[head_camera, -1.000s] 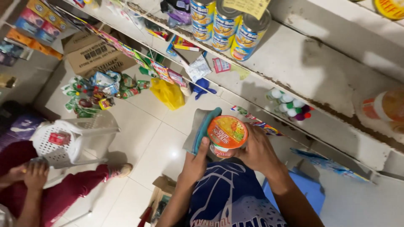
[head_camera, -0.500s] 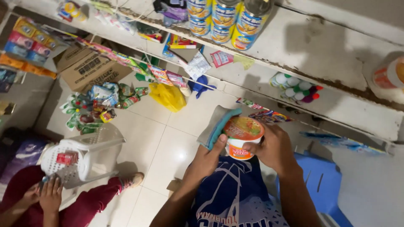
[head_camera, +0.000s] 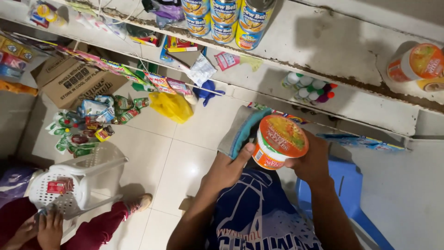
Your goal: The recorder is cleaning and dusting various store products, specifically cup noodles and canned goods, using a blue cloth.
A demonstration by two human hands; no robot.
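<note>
- Right now the noodle cup (head_camera: 279, 142), orange with a printed foil lid, sits in front of the person's chest, tilted so the lid faces up toward the camera, held between both hands above a blue plastic chair (head_camera: 344, 185).
- As a judgement of progress: the cup is off the shelf and in hand, the lid looks sealed, and a cloth is pressed along its left side; I cannot tell whether any wiping of it is done or only starting.
- On the left hand (head_camera: 227, 170), the fingers are curled around a folded grey and teal cloth (head_camera: 240, 129), with the thumb stretched up to touch the cup's lower left rim.
- On the right hand (head_camera: 311, 162), the fingers are wrapped closed around the cup's right side and base, carrying most of it.
- Just beyond, a worn white shelf (head_camera: 351, 60) carries another orange noodle cup (head_camera: 413, 62) at the far right and a stack of blue and yellow tins (head_camera: 225, 18) near the middle.
- Below that shelf, small bottles with coloured caps (head_camera: 311, 89) lie in a cluster.
- Farther left, a yellow plastic bag (head_camera: 171, 106), a cardboard box (head_camera: 76, 83) and loose snack packets (head_camera: 90, 122) lie on the tiled floor (head_camera: 180, 166).
- At lower left, another person's hands (head_camera: 39, 228) rest at a white plastic basket (head_camera: 76, 180) holding a small red packet.
</note>
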